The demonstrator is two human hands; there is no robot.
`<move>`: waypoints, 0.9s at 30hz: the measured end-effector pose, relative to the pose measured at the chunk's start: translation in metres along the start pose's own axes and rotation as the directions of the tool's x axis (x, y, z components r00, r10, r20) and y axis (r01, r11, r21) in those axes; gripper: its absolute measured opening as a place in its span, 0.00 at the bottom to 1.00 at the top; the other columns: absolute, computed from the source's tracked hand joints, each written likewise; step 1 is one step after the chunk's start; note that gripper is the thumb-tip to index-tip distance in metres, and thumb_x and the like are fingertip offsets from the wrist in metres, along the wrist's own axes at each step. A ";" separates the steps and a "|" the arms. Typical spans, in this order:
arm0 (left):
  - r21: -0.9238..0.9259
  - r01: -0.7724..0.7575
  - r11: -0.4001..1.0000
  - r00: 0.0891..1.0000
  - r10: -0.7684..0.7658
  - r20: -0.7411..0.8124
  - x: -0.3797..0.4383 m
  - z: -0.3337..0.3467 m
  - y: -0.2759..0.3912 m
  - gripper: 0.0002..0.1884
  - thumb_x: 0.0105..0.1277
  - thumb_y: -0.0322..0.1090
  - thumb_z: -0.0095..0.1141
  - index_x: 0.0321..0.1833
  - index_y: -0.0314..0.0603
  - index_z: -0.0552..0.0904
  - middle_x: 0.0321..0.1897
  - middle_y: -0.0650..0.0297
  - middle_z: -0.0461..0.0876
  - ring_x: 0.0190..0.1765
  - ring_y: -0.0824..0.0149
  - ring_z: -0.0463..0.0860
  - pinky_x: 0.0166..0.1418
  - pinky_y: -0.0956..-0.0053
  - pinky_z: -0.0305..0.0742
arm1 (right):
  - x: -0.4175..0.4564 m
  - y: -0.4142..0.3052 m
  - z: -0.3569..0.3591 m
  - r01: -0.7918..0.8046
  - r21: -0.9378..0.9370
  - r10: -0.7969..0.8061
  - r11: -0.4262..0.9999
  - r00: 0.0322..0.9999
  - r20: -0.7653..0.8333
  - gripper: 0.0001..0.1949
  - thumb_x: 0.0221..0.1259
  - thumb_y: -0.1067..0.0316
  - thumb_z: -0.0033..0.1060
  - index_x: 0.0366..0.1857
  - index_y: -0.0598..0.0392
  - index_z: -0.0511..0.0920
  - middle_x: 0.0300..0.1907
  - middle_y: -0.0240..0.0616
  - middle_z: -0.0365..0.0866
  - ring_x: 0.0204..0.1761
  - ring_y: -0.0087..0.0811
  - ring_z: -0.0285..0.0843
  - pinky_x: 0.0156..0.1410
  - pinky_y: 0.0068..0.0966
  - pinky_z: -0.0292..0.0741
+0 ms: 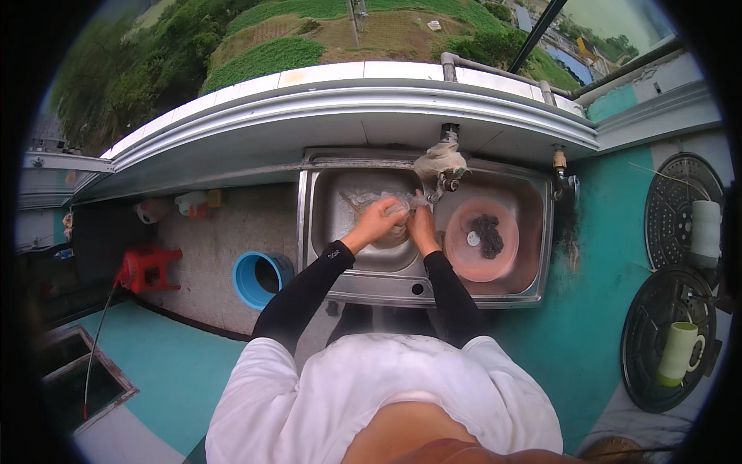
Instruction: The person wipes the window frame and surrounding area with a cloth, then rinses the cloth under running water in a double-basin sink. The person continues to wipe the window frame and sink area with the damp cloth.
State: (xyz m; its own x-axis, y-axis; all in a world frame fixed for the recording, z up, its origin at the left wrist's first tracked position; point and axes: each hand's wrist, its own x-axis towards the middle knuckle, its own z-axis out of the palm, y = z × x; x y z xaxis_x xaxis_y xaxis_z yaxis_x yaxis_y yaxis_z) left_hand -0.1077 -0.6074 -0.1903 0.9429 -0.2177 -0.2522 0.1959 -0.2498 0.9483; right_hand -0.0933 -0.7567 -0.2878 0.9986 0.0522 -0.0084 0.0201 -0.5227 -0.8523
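Both hands are over the left basin of a steel double sink (371, 285), near the tap (449, 184). My left hand (380, 221) is closed around a clear, wet item, perhaps plastic or glass, at the basin's right side. Close beside it, my right hand (422, 225) is just under the tap spout; its fingertips are partly hidden, and its hold on the same item cannot be told. Water splashes in the basin below. In the right basin, a pink plastic bowl (458, 255) holds a dark scouring pad (491, 236) and a small white round thing (473, 238).
A blue bucket (242, 281) stands left of the sink, with a red plastic stool (145, 268) farther left. A window ledge (348, 98) runs behind the sink. On the right wall are dark round racks (637, 348) and a green mug (677, 354).
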 end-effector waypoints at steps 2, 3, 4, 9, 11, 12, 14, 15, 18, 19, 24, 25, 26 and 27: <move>0.297 -0.203 0.933 0.966 0.141 0.216 0.001 -0.023 0.013 0.10 0.59 0.36 0.63 0.43 0.45 0.82 0.44 0.57 0.79 0.56 0.57 0.72 0.60 0.65 0.66 | 0.007 -0.017 -0.006 0.191 0.226 -0.225 0.955 0.965 0.132 0.25 0.51 0.72 0.66 0.57 0.57 0.75 0.50 0.49 0.82 0.53 0.42 0.80 0.57 0.34 0.72; 0.314 -0.264 0.912 0.954 0.199 0.222 0.004 -0.031 0.009 0.11 0.59 0.35 0.63 0.45 0.46 0.83 0.47 0.56 0.77 0.58 0.56 0.71 0.62 0.65 0.66 | 0.007 -0.015 -0.009 0.102 0.259 -0.163 0.961 0.960 0.228 0.24 0.51 0.72 0.66 0.56 0.58 0.76 0.49 0.48 0.82 0.51 0.40 0.80 0.56 0.33 0.73; 0.331 -0.325 0.886 0.938 0.259 0.230 0.012 -0.040 0.006 0.12 0.59 0.34 0.63 0.46 0.46 0.83 0.51 0.55 0.76 0.60 0.56 0.70 0.64 0.65 0.65 | 0.011 -0.007 -0.015 0.011 0.282 -0.105 0.959 0.941 0.322 0.23 0.50 0.71 0.66 0.54 0.59 0.77 0.48 0.46 0.83 0.50 0.37 0.81 0.55 0.32 0.73; -0.357 0.255 0.899 0.914 -0.344 -0.214 0.011 -0.045 -0.039 0.29 0.64 0.45 0.62 0.68 0.58 0.71 0.69 0.52 0.64 0.70 0.47 0.62 0.66 0.49 0.64 | 0.011 -0.022 -0.023 -0.198 0.393 0.098 0.898 0.960 0.261 0.15 0.47 0.68 0.72 0.41 0.59 0.83 0.37 0.32 0.86 0.40 0.24 0.81 0.47 0.25 0.76; -0.682 0.555 0.476 0.699 -0.711 0.073 0.008 -0.006 -0.041 0.35 0.64 0.63 0.54 0.68 0.51 0.69 0.65 0.51 0.68 0.61 0.47 0.74 0.56 0.32 0.67 | 0.001 -0.020 -0.004 -0.079 0.349 0.029 0.934 0.989 0.146 0.17 0.44 0.65 0.75 0.39 0.60 0.82 0.37 0.35 0.83 0.39 0.29 0.80 0.47 0.26 0.75; -0.799 0.513 0.314 0.758 -0.603 0.250 0.008 0.002 -0.059 0.36 0.63 0.66 0.53 0.65 0.47 0.71 0.61 0.53 0.73 0.61 0.49 0.74 0.58 0.38 0.68 | -0.007 -0.029 0.004 0.061 0.299 -0.086 0.952 0.994 0.073 0.17 0.44 0.64 0.75 0.38 0.60 0.82 0.37 0.36 0.82 0.39 0.30 0.80 0.47 0.26 0.75; -0.872 0.483 0.079 0.851 -0.280 0.445 0.015 0.004 -0.102 0.36 0.63 0.68 0.50 0.60 0.43 0.73 0.56 0.55 0.78 0.58 0.53 0.76 0.59 0.49 0.71 | -0.026 -0.065 0.005 0.164 0.275 -0.193 0.947 0.978 0.084 0.17 0.44 0.64 0.75 0.36 0.62 0.81 0.38 0.39 0.80 0.39 0.33 0.78 0.47 0.27 0.74; -0.874 0.485 0.031 0.871 -0.107 0.479 0.018 0.002 -0.126 0.34 0.64 0.68 0.50 0.57 0.43 0.74 0.54 0.56 0.78 0.57 0.55 0.77 0.58 0.53 0.72 | -0.036 -0.089 0.000 0.123 0.309 -0.181 0.943 0.969 0.166 0.17 0.44 0.64 0.74 0.35 0.63 0.81 0.38 0.41 0.78 0.39 0.35 0.78 0.47 0.28 0.74; -0.865 0.478 -0.154 0.868 0.231 0.439 0.021 0.021 -0.146 0.29 0.66 0.64 0.49 0.52 0.43 0.77 0.49 0.57 0.81 0.51 0.57 0.80 0.55 0.63 0.75 | -0.046 -0.098 0.005 0.060 0.383 -0.091 0.922 0.994 0.063 0.14 0.46 0.62 0.72 0.30 0.61 0.79 0.31 0.44 0.76 0.35 0.41 0.78 0.43 0.31 0.74; -0.874 -0.065 0.481 0.963 0.259 0.071 0.016 0.035 -0.137 0.25 0.68 0.60 0.48 0.50 0.43 0.77 0.46 0.58 0.82 0.48 0.58 0.81 0.53 0.63 0.76 | -0.039 -0.098 0.006 0.002 0.412 -0.013 0.911 1.000 0.023 0.14 0.46 0.62 0.71 0.29 0.61 0.79 0.29 0.44 0.76 0.33 0.41 0.78 0.41 0.31 0.74; -0.953 0.290 0.094 0.837 -0.508 0.204 0.024 0.031 -0.068 0.14 0.72 0.41 0.45 0.53 0.42 0.76 0.47 0.60 0.82 0.47 0.59 0.83 0.51 0.56 0.79 | 0.017 -0.075 0.005 0.131 -0.113 -0.157 0.985 0.948 -0.275 0.14 0.52 0.58 0.68 0.27 0.59 0.78 0.27 0.52 0.79 0.31 0.54 0.79 0.35 0.42 0.74; -0.941 0.274 0.198 0.852 -0.503 0.143 0.020 0.028 -0.062 0.16 0.73 0.43 0.45 0.53 0.40 0.76 0.47 0.59 0.82 0.47 0.59 0.83 0.51 0.59 0.79 | 0.022 -0.067 0.003 0.078 -0.139 -0.113 0.987 0.956 -0.269 0.15 0.53 0.57 0.68 0.28 0.60 0.79 0.29 0.53 0.80 0.33 0.55 0.79 0.36 0.43 0.74; -0.919 0.257 0.299 0.867 -0.492 0.083 0.015 0.023 -0.057 0.18 0.73 0.46 0.44 0.54 0.39 0.76 0.47 0.59 0.82 0.46 0.60 0.84 0.52 0.62 0.80 | 0.023 -0.060 0.002 0.025 -0.166 -0.069 0.986 0.962 -0.265 0.15 0.53 0.56 0.68 0.29 0.60 0.80 0.30 0.54 0.81 0.35 0.57 0.79 0.37 0.43 0.74; -0.888 0.230 0.399 0.881 -0.473 0.016 0.011 0.017 -0.055 0.21 0.73 0.48 0.44 0.54 0.37 0.76 0.46 0.58 0.82 0.46 0.60 0.84 0.52 0.65 0.81 | 0.022 -0.053 0.001 -0.008 -0.200 -0.042 0.980 0.969 -0.243 0.15 0.53 0.56 0.68 0.30 0.60 0.80 0.31 0.55 0.81 0.36 0.57 0.79 0.38 0.43 0.74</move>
State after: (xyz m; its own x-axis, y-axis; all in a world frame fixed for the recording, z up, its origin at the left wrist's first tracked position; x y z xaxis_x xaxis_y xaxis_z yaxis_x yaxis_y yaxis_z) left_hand -0.1127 -0.6119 -0.2484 0.7338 -0.0893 -0.6734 0.5345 0.6878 0.4912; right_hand -0.0726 -0.7266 -0.2434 0.9788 -0.1346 0.1545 0.0213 -0.6829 -0.7302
